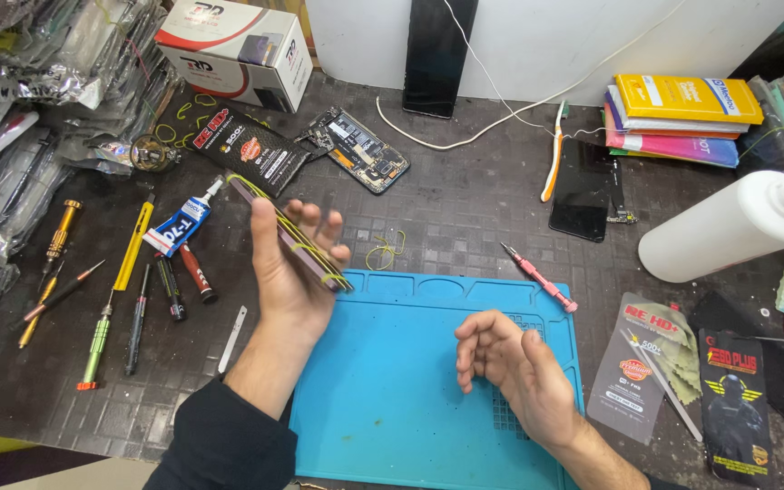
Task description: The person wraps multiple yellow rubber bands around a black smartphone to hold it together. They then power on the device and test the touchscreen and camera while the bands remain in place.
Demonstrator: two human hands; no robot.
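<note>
A smartphone (288, 234) bound with yellow rubber bands was gripped edge-on in the left hand (290, 272), raised above the blue repair mat's (392, 399) far-left corner, seemingly so the bands pressed it together. The right hand (505, 358) was held empty and loosely curled over the mat, where open room was left.

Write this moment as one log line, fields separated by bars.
left hand: holds rubber-banded phone | right hand: empty, over blue repair mat
</note>
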